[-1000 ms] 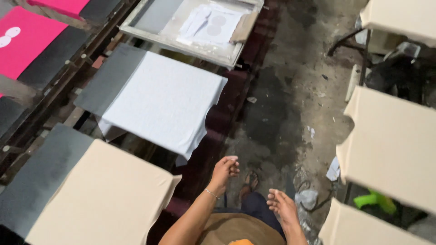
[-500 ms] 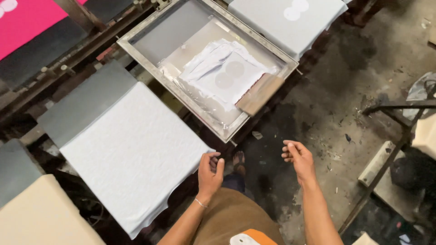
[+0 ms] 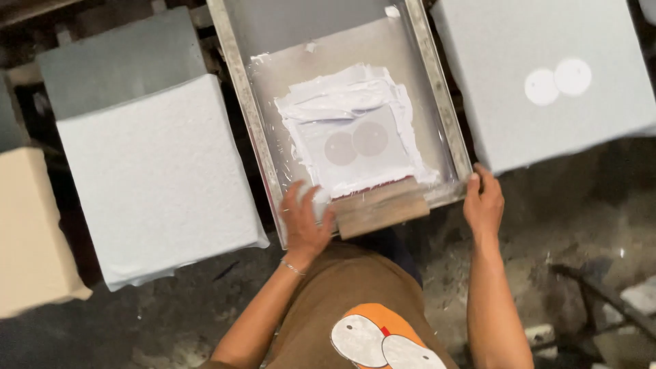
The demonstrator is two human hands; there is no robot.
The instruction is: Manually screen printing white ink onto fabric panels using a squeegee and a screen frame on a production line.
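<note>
A metal-framed printing screen (image 3: 240,96) lies flat in front of me, smeared with white ink (image 3: 352,102) around a stencil of two circles. A wooden squeegee (image 3: 381,208) leans against its near edge. My left hand (image 3: 304,222) lies over the near-left edge of the frame, fingers spread on the mesh, thumb beside the squeegee's end. My right hand (image 3: 483,201) grips the frame's near-right corner.
A pale grey cloth (image 3: 154,178) covers the board left of the screen. To the right, another grey cloth (image 3: 547,130) bears two printed white circles (image 3: 557,80). A bare beige board (image 3: 31,232) stands at far left. Dark stained floor (image 3: 567,232) lies below.
Both hands, free in the air half a second ago, have come onto the near edge of the screen frame. The view has shifted so the frame sits straight ahead.
</note>
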